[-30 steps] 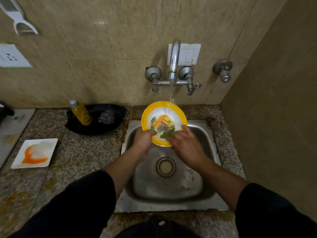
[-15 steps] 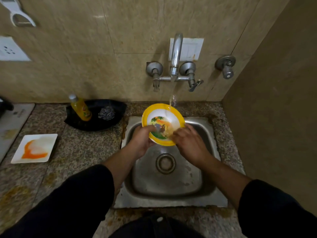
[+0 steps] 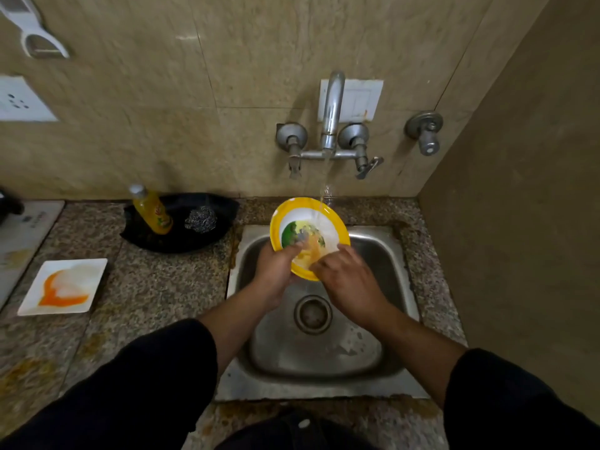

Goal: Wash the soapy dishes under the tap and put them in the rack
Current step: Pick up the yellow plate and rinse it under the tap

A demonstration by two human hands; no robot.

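A round yellow-rimmed plate (image 3: pixel 337 227) with a coloured picture in its white middle is tilted up over the steel sink (image 3: pixel 393 306). Water runs from the tap (image 3: pixel 331 112) onto the plate's upper right. My left hand (image 3: pixel 276 271) grips the plate's lower left edge, thumb on its face. My right hand (image 3: pixel 347 280) lies on the plate's lower right, fingers spread against its face. A square white plate (image 3: pixel 63 285) smeared with orange stands on the counter at far left.
A black tray (image 3: pixel 224 206) behind the sink's left holds a yellow soap bottle (image 3: pixel 152 211) and a steel scrubber (image 3: pixel 200 219). Granite counter (image 3: pixel 156 287) surrounds the sink. A wall (image 3: pixel 519 222) closes the right side. A valve (image 3: pixel 425 133) sticks out right of the tap.
The plate has been turned in my hands, its picture rotating so the green part now sits at the left. My right fingers have slid across its face. Water keeps running.
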